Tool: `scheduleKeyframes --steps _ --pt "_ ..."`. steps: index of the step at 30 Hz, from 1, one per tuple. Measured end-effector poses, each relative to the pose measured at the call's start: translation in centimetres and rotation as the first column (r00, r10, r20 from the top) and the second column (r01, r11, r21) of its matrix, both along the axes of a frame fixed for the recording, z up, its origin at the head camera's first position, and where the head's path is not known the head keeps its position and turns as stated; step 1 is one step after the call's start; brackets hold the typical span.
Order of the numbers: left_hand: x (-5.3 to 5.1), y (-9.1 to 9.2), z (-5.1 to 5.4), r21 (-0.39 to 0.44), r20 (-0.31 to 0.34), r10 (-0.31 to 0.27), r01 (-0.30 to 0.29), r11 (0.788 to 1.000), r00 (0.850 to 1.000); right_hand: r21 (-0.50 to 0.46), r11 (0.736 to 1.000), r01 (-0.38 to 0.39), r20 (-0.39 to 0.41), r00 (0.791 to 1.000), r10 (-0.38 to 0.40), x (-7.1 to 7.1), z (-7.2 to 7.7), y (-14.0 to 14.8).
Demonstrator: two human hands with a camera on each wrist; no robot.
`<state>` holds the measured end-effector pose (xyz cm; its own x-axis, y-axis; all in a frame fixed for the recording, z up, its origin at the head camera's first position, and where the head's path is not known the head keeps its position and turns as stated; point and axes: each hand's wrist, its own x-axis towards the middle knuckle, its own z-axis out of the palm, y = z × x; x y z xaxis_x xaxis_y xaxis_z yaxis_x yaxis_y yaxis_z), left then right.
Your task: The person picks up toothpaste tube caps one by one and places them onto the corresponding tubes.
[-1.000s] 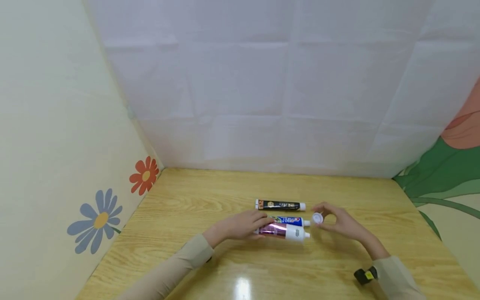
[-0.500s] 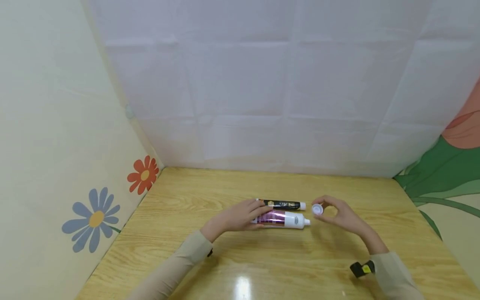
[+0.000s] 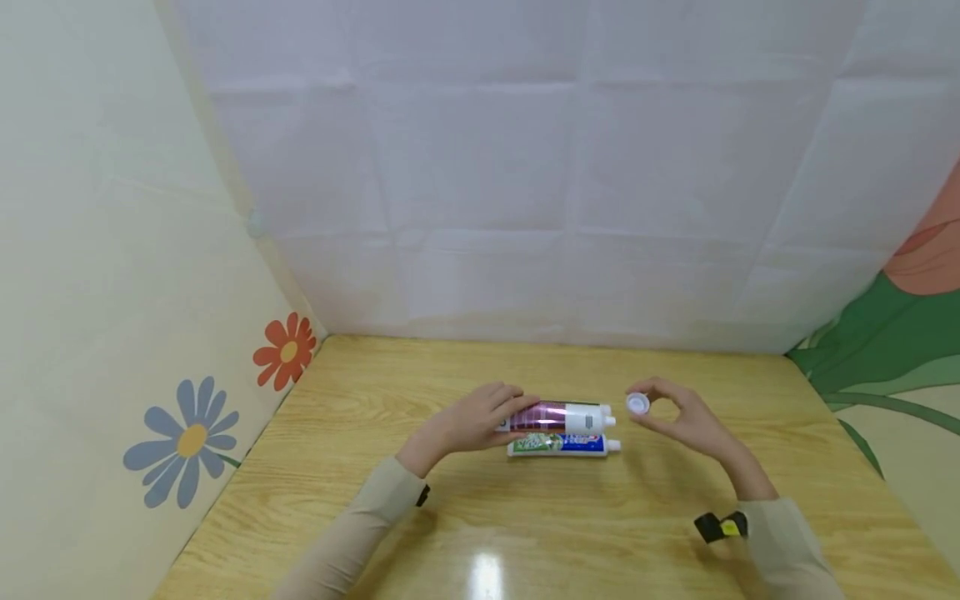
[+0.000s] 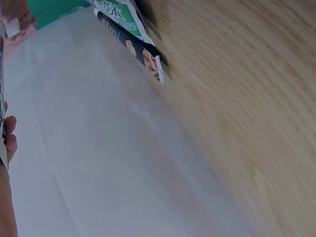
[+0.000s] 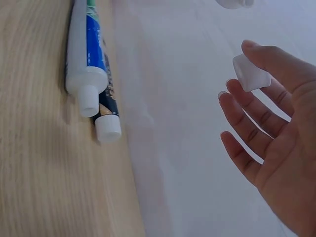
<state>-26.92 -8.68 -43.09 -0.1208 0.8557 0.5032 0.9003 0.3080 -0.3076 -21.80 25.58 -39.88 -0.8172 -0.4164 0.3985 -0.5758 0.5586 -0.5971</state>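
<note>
My left hand [image 3: 474, 421] grips a toothpaste tube [image 3: 551, 417], purple at the back and white toward its narrow uncapped nozzle, held raised off the table. In the left wrist view, fingers [image 4: 11, 136] curl round it at the left edge. Between thumb and fingers, my right hand [image 3: 684, 423] pinches a white cap [image 3: 637, 404], just right of the nozzle and apart from it. The right wrist view shows this cap [image 5: 251, 74] from the side. Below lie a blue-and-green toothpaste tube [image 3: 566, 445] and a black one [image 4: 131, 47], mostly hidden by the held tube in the head view.
The wooden table [image 3: 600, 542] meets a white sheet [image 3: 480, 167] at its far edge. Painted walls stand at left and right. In the right wrist view the black tube [image 5: 107, 103] lies close beside the blue-and-green one, with white ends facing the right hand.
The purple-and-white tube has moved away from me with my left hand, from over the blue-and-green tube to over the black one. My right hand has moved the cap the same way.
</note>
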Motion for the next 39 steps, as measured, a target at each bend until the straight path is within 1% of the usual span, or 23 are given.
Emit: scheduleKeyframes --steps 3,7,10,13,18,19,21,26,28,31,36,39 --pt "0.0 0.1 0.4 0.022 0.007 0.019 -0.020 1.000 1.000 -0.012 1.000 0.012 0.007 1.000 -0.012 -0.2 0.3 0.1" --pt "0.0 0.3 0.8 0.038 -0.001 0.027 -0.027 0.999 1.000 -0.028 1.000 0.007 -0.016 1.000 -0.008 -0.4 0.7 0.1" --pt "-0.1 0.3 1.0 0.066 -0.002 0.016 -0.016 0.998 1.000 -0.038 0.999 0.003 -0.028 1.000 -0.005 -0.4 0.9 0.1" --pt "-0.1 0.3 1.1 0.102 -0.004 0.002 -0.002 0.995 1.000 -0.040 0.999 0.017 -0.028 0.999 -0.018 -0.4 1.1 0.1" --pt "-0.2 0.3 1.2 0.145 -0.023 -0.001 0.005 0.989 1.000 -0.030 0.998 0.054 0.007 0.999 -0.054 -0.2 1.4 0.2" --pt "-0.2 0.2 1.2 0.152 -0.025 -0.001 0.005 0.988 1.000 -0.031 0.998 0.057 0.017 0.998 -0.057 -0.2 1.4 0.2" --pt "-0.3 0.2 1.2 0.162 -0.037 -0.001 0.007 0.987 0.999 -0.042 0.998 0.050 0.019 0.999 -0.049 -0.8 0.6 0.6" --pt "-0.4 0.1 1.4 0.195 -0.058 -0.018 0.029 0.980 0.998 -0.072 0.997 -0.008 -0.039 0.999 0.005 -2.2 -1.4 1.4" --pt "-0.5 0.2 1.4 0.209 -0.068 -0.022 0.036 0.977 0.997 -0.077 0.997 -0.028 -0.056 0.998 0.024 -2.3 -1.5 1.4" --pt "-0.6 0.2 1.4 0.225 -0.082 -0.019 0.037 0.974 0.996 -0.081 0.996 -0.044 -0.061 0.997 0.039 -2.3 -1.6 1.4" --pt "-0.8 0.1 1.2 0.245 -0.092 -0.010 0.032 0.969 0.996 -0.064 0.997 -0.029 -0.073 0.997 0.024 -2.2 -1.6 1.3" --pt "-0.9 0.1 1.1 0.253 -0.088 -0.004 0.026 0.967 0.996 -0.054 0.998 -0.018 -0.089 0.996 0.013 -1.7 -1.0 0.9"
